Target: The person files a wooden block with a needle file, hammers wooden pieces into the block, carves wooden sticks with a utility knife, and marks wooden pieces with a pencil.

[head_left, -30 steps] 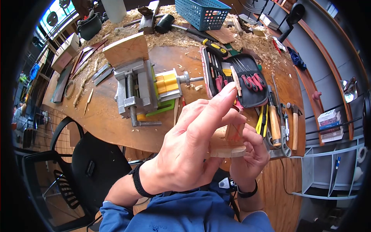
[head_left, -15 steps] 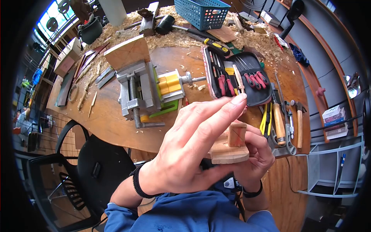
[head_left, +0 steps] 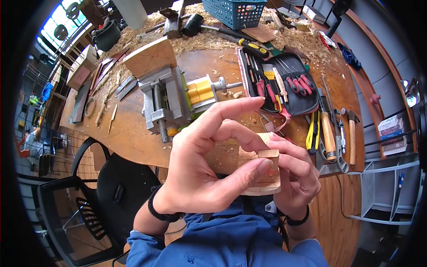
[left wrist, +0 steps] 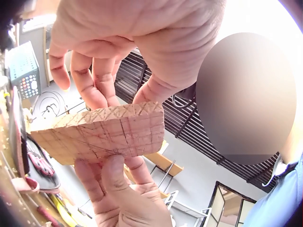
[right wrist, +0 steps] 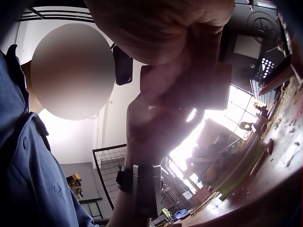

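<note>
Both hands hold a light wooden piece (head_left: 266, 186) close to my chest: a flat base with a small upright block (head_left: 269, 154) on it. My left hand (head_left: 204, 169) comes in from the left, thumb against the small block, middle finger curled onto its top, index finger raised above. My right hand (head_left: 298, 173) grips the piece from the right and underneath. In the left wrist view the scored end grain of the wooden piece (left wrist: 104, 135) shows, with my left hand (left wrist: 118, 71) above and the right hand's thumb (left wrist: 120, 182) below it. The right wrist view is dark, and there the right hand (right wrist: 175, 94) is a silhouette.
On the round wooden table stand a metal vise (head_left: 164, 100), an open tool pouch (head_left: 278, 84) with chisels, and a blue basket (head_left: 242, 11) among shavings. Pliers, a file and a hammer (head_left: 351, 133) lie at the right edge. A black chair (head_left: 102, 191) stands at the left.
My left hand's fingers were stretched out over the piece; now they curl down and the thumb presses the small block. The piece sits slightly lower, nearer my chest.
</note>
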`<state>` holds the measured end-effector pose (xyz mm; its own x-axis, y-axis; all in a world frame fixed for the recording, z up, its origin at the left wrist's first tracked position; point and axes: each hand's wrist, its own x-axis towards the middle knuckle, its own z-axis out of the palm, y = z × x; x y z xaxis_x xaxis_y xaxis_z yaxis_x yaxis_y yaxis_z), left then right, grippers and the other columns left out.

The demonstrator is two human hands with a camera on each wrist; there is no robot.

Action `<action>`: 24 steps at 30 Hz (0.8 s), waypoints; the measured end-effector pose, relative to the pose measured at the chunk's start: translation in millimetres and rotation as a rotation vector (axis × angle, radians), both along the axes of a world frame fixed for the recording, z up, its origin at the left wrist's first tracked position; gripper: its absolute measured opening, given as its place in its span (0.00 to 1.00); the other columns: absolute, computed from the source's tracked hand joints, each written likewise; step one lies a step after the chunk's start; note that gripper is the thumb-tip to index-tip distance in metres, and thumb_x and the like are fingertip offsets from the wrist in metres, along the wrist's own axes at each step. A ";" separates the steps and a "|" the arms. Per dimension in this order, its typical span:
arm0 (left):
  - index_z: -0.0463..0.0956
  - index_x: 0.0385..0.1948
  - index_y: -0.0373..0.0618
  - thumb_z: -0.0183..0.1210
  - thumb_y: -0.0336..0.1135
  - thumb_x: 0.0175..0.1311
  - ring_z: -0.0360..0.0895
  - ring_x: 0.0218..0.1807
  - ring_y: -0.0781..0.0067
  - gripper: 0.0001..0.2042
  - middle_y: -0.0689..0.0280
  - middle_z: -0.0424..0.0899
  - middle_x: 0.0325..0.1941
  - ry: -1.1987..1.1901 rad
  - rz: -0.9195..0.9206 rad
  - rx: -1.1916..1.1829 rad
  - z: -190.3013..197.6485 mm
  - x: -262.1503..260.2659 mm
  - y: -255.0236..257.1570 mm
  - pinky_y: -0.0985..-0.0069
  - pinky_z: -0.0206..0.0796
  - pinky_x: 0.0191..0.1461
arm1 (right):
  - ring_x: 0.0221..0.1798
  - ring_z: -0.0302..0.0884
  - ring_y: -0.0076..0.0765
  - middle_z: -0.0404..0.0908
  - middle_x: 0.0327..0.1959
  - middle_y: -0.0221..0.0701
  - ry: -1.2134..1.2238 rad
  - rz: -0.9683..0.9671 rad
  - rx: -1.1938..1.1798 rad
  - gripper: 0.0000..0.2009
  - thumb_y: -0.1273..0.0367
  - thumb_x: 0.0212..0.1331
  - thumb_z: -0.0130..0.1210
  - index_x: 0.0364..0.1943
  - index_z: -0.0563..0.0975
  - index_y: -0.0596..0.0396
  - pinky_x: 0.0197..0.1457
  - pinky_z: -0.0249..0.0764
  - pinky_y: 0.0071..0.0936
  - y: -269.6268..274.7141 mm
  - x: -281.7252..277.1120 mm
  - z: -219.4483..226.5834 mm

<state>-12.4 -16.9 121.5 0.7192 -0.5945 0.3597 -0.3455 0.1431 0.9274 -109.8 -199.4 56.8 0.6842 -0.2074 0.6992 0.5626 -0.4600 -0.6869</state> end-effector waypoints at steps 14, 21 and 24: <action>0.69 0.73 0.25 0.78 0.32 0.61 0.87 0.45 0.80 0.40 0.63 0.92 0.37 0.040 0.005 0.000 0.2 1.5 1.7 0.79 0.68 0.64 | 0.60 0.89 0.59 0.89 0.55 0.49 0.019 0.026 -0.044 0.11 0.80 0.70 0.65 0.54 0.84 0.59 0.66 0.87 0.51 0.3 -0.4 3.1; 0.69 0.73 0.25 0.76 0.29 0.63 0.88 0.45 0.78 0.38 0.61 0.93 0.38 0.039 0.008 0.001 1.1 1.3 4.2 0.79 0.69 0.64 | 0.61 0.89 0.59 0.89 0.55 0.49 0.013 0.021 -0.058 0.11 0.80 0.69 0.66 0.53 0.85 0.58 0.65 0.87 0.50 1.3 0.0 2.7; 0.68 0.73 0.25 0.73 0.28 0.64 0.88 0.47 0.76 0.36 0.58 0.93 0.41 0.092 0.013 -0.029 1.0 -1.6 6.3 0.77 0.70 0.64 | 0.61 0.89 0.59 0.88 0.55 0.48 0.011 0.026 -0.076 0.13 0.81 0.67 0.67 0.53 0.85 0.57 0.64 0.88 0.49 2.0 0.0 2.8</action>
<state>-14.0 -10.5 122.6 0.7576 -0.5752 0.3084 -0.2611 0.1660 0.9509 -109.8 -197.4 59.6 0.6966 -0.1361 0.7044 0.5673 -0.4964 -0.6570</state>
